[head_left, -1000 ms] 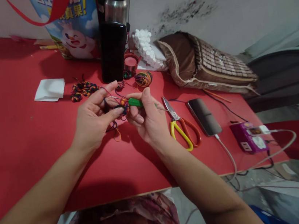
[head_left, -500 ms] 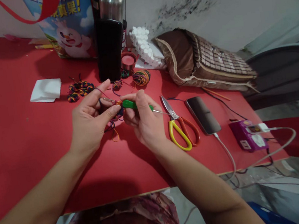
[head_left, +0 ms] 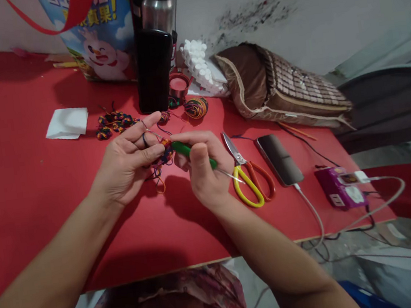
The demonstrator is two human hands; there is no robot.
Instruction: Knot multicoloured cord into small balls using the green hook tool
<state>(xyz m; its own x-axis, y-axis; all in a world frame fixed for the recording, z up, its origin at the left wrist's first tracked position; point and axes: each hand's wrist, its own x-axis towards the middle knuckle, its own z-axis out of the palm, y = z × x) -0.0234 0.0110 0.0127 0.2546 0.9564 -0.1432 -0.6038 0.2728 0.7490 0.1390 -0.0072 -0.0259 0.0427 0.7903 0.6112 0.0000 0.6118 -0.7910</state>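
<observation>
My left hand (head_left: 126, 159) pinches a small multicoloured crochet piece (head_left: 165, 150) between thumb and fingers, with coloured yarn looped over the forefinger. My right hand (head_left: 203, 169) is closed on a green-handled crochet hook (head_left: 192, 151), whose tip is at the crochet piece. A loose yarn tail (head_left: 159, 178) hangs from the piece onto the red table (head_left: 25, 198). Both hands hover just above the table's middle.
Yellow-and-red scissors (head_left: 248, 173) lie right of my right hand, then a phone (head_left: 280, 159) on a cable and a purple box (head_left: 341, 191). Behind are finished yarn pieces (head_left: 114, 123), a yarn ball (head_left: 196, 108), a black flask (head_left: 152, 67), a white tissue (head_left: 67, 123), a printed bag (head_left: 98, 31), a brown cushion (head_left: 280, 86).
My right hand has turned, tilting the hook's handle down to the right and bringing its tip into the crochet piece. My left hand's fingers have shifted slightly on the piece.
</observation>
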